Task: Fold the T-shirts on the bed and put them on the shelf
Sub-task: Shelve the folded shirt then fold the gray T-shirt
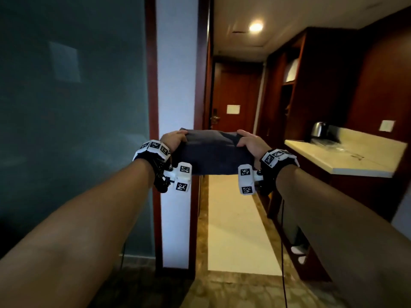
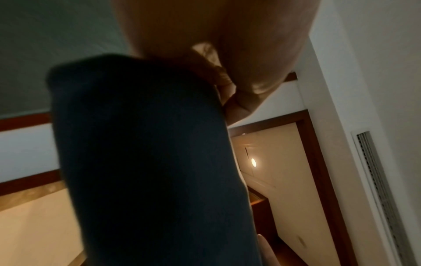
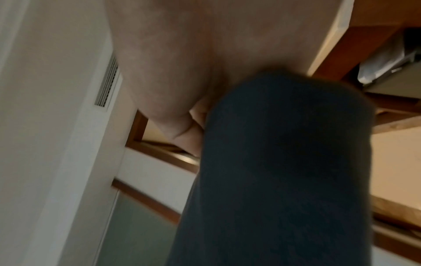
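A folded dark navy T-shirt (image 1: 213,152) is held flat in the air at chest height, in front of a doorway. My left hand (image 1: 173,138) grips its left edge, thumb on top and fingers underneath. My right hand (image 1: 249,141) grips the right edge the same way. In the left wrist view the dark T-shirt (image 2: 145,162) fills the middle below my palm (image 2: 227,45). The right wrist view shows the same T-shirt (image 3: 284,171) under my palm (image 3: 193,54). The open wooden shelf unit (image 1: 289,85) stands ahead on the right, with something pale on an upper shelf.
A white pillar with dark wood trim (image 1: 175,85) stands straight ahead, with a frosted glass wall (image 1: 73,130) to its left. A hallway runs to a wooden door (image 1: 233,101). On the right, a pale countertop (image 1: 347,154) carries a metal kettle (image 1: 318,128).
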The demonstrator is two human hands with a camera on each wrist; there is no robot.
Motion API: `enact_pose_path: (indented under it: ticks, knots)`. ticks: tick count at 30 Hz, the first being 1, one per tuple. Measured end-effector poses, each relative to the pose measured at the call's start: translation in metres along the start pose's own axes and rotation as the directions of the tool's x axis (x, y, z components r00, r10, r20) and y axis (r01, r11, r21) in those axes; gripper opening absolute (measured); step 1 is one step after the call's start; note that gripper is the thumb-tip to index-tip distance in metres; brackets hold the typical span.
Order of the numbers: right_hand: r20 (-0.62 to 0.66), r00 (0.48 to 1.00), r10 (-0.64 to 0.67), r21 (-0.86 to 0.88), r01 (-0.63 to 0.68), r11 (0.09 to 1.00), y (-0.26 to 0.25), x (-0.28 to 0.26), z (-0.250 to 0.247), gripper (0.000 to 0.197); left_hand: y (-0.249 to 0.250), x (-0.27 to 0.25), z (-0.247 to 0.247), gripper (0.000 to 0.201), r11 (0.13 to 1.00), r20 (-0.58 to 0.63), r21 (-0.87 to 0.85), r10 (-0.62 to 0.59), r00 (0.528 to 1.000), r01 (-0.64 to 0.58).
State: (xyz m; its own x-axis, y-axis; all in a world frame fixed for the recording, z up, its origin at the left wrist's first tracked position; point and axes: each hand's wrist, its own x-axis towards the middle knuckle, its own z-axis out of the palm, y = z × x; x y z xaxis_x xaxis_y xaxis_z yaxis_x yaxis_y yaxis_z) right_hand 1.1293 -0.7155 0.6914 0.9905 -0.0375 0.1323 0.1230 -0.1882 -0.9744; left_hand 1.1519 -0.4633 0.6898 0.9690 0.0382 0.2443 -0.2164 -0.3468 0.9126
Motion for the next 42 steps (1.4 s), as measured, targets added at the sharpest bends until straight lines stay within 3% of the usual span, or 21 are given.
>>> enact_pose_path:
  ticks: [4, 9, 15, 26, 35, 40, 42]
  knots:
    - [-0.108, 0.994, -0.004, -0.051, -0.002, 0.999, -0.004, 0.066, -0.032, 0.078, 0.017, 0.075, 0.034, 0.040, 0.995, 0.080, -0.102, 0.013, 0.997, -0.005]
    - [-0.242, 0.970, -0.033, -0.121, 0.004, 0.993, -0.013, 0.118, -0.078, 0.063, 0.036, 0.158, 0.092, 0.038, 0.983, 0.088, -0.186, 0.030, 0.996, -0.013]
    - [-0.318, 0.944, -0.085, -0.200, 0.022, 0.980, 0.009, 0.222, -0.149, 0.067, 0.046, 0.258, 0.180, 0.038, 0.966, 0.127, -0.258, 0.036, 0.991, -0.002]
    - [-0.313, 0.940, -0.135, -0.240, 0.059, 0.969, 0.030, 0.462, -0.283, 0.061, 0.073, 0.489, 0.337, 0.038, 0.959, 0.104, -0.281, 0.063, 0.993, -0.031]
    - [-0.336, 0.923, -0.187, -0.259, 0.101, 0.961, 0.057, 0.669, -0.351, 0.057, 0.071, 0.687, 0.436, 0.022, 0.955, 0.089, -0.286, 0.111, 0.990, -0.082]
    - [-0.375, 0.896, -0.237, -0.255, 0.146, 0.956, 0.075, 0.803, -0.383, 0.040, 0.060, 0.824, 0.487, 0.027, 0.950, 0.154, -0.287, 0.172, 0.973, -0.122]
    - [-0.386, 0.888, -0.249, -0.249, 0.159, 0.955, 0.078, 0.859, -0.394, 0.024, 0.054, 0.903, 0.511, 0.046, 0.955, 0.186, -0.260, 0.192, 0.964, -0.140]
